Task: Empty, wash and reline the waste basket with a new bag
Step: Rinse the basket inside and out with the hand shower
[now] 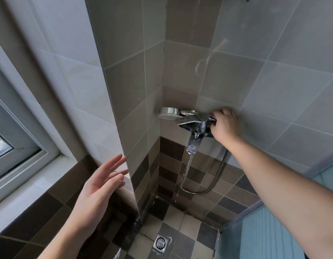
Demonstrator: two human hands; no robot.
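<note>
A chrome shower mixer tap [196, 123] is fixed to the tiled wall in the corner. My right hand [225, 124] grips the right end of the tap, fingers curled round its knob. A thin broken stream of water [182, 174] falls from the spout toward the floor. A shower head [168, 114] lies on top of the tap, to the left. My left hand [98, 186] hovers in the air, fingers straight and spread, holding nothing. No waste basket or bag is in view.
A metal shower hose [205, 189] loops below the tap. A square floor drain [160, 242] sits in the checkered tile floor. A tiled pillar edge [124, 146] juts out at centre. A window and sill [29, 165] stand on the left, and a blue surface [259, 236] lies at lower right.
</note>
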